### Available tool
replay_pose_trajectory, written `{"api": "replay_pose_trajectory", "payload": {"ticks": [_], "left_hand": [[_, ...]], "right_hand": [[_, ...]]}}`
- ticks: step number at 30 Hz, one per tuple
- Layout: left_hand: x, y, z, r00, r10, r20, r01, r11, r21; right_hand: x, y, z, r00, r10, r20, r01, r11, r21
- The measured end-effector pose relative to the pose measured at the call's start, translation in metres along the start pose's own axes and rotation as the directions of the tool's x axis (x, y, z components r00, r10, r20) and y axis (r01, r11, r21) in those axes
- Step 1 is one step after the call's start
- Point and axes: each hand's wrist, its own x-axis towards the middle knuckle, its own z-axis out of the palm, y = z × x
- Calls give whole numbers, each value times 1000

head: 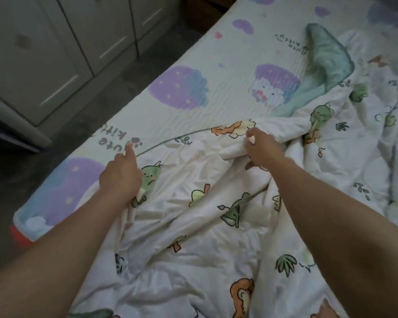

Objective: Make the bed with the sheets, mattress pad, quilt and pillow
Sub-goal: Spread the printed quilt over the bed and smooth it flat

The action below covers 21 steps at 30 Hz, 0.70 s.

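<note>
A cream quilt printed with green dinosaurs and orange lions lies crumpled over the near and right part of the bed. Its green underside is folded up at the far end. Beneath it lies a white sheet with purple strawberry and cupcake prints. My left hand grips the quilt near its piped edge, forefinger pointing forward. My right hand pinches a fold of the quilt edge further along. No pillow is in view.
Grey cabinet doors with long handles stand to the left across a dark floor strip. The bed's left edge runs diagonally from near left to far right. Something red shows at the bed's near corner.
</note>
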Motion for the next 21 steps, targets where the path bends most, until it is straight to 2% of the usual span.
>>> {"api": "replay_pose_trajectory", "payload": {"ticks": [3, 6, 8, 12, 14, 17, 19, 21], "left_hand": [[17, -6, 9, 997, -69, -29, 69, 998, 4], [25, -17, 15, 992, -89, -86, 90, 996, 7], [27, -25, 18, 989, -87, -117, 91, 996, 25], [33, -42, 15, 984, -85, -158, 92, 995, 33], [36, -53, 9, 981, -92, -173, 96, 995, 16], [41, -73, -3, 972, -80, -221, 68, 996, -61], [44, -91, -18, 967, -118, -227, 102, 991, -81], [47, -115, -33, 957, -215, -197, 198, 975, -102]], "right_hand": [[42, -21, 5, 998, -29, 47, 30, 999, -14], [73, -38, 18, 993, -89, 81, 104, 972, -209], [85, -47, 27, 980, -109, 169, 162, 926, -340], [100, -54, 41, 952, -42, 302, 186, 864, -467], [106, -63, 39, 965, -18, 260, 138, 882, -450], [118, -103, 29, 991, -106, 88, 129, 937, -325], [126, -148, 24, 983, -185, -4, 178, 951, -255], [131, -197, 22, 964, -263, -49, 249, 949, -193]]}}
